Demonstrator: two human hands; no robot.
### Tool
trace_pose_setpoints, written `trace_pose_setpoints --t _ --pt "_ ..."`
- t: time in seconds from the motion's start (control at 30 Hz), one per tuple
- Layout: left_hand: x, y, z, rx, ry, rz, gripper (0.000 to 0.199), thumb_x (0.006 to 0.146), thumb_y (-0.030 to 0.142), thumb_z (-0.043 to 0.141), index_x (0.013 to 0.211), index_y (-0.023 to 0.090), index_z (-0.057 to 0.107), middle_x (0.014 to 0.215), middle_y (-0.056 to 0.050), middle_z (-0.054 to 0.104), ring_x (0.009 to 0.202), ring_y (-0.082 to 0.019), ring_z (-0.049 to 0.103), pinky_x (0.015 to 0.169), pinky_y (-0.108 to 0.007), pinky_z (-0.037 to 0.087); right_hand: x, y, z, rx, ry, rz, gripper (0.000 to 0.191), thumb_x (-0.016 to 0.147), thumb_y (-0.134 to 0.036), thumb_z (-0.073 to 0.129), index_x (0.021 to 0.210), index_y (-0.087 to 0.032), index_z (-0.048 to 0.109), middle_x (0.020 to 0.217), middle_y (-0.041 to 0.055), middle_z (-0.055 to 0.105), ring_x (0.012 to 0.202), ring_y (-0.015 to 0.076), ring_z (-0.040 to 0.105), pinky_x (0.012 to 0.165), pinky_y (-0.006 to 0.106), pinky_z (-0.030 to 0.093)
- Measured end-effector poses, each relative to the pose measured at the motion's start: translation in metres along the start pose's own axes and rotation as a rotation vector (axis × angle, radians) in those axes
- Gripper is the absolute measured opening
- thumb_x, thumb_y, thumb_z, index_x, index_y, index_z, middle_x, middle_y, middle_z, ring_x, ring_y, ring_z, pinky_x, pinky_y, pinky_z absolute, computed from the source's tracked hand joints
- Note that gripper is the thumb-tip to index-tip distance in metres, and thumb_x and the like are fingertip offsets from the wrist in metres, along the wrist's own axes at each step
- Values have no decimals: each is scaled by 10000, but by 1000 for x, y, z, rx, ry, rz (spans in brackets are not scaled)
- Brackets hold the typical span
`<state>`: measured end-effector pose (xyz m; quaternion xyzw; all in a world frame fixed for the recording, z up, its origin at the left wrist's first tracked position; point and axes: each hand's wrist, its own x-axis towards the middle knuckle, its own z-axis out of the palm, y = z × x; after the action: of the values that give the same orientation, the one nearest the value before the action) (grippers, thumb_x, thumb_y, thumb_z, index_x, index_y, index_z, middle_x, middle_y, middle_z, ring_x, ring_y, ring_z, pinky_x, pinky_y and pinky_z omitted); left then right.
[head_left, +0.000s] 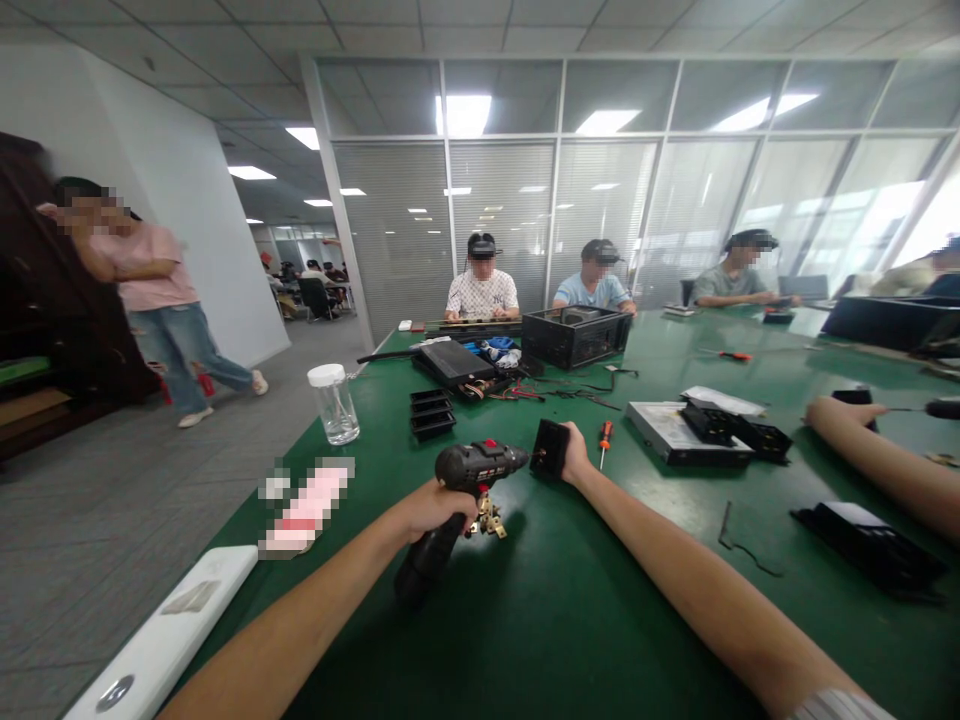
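Observation:
My left hand [437,507] is wrapped round the grip of a black cordless drill [480,465], whose nose points right. In my right hand [576,455] is a small black plastic box-shaped part [550,449], held up just in front of the drill's tip. Whether the bit touches the part I cannot tell. Below the drill, a pile of small brass-coloured metal brackets [491,520] lies on the green table [525,620]. An orange-handled screwdriver [605,436] rests just right of my right hand.
Black trays [431,414] and a lidded clear jar [334,405] stand to the left, near a white bar-shaped case [172,620]. A metal drive [675,440] and black parts [870,545] lie right, beside a co-worker's arm [885,460]. Several people sit across, behind a black case [576,335].

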<state>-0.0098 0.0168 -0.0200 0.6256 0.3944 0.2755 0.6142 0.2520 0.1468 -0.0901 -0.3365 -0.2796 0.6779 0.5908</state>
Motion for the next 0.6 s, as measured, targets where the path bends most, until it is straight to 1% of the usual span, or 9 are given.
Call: trace_pose_setpoints --t 0.13,0.33,0.47,0.6 --pt "-1 1 1 -3 7 2 128 541 126 535 641 103 613 569 -11 550 496 -109 474 485 -235 367 -1 -1 1 30 26 3 214 701 -402 418 606 -212 447 457 3 489 402 163 473 407 302 413" --pt "-2 5 2 3 -11 -14 132 549 136 532 649 107 613 546 -3 536 494 -114 474 494 -239 372 -5 -3 3 29 25 13 218 700 -406 416 613 -210 454 475 18 514 418 171 489 404 302 415" --pt "-2 4 2 7 -1 -5 129 549 123 530 647 104 612 551 -5 536 493 -108 467 495 -236 369 -6 -4 4 39 21 15 210 701 -400 414 609 -214 447 462 11 497 410 169 481 403 304 414" --pt "-2 4 2 -18 -23 4 113 557 124 527 642 105 599 555 -6 534 493 -104 464 482 -226 352 -7 -5 5 44 20 10 193 699 -386 414 605 -218 436 455 5 493 407 166 481 407 302 417"
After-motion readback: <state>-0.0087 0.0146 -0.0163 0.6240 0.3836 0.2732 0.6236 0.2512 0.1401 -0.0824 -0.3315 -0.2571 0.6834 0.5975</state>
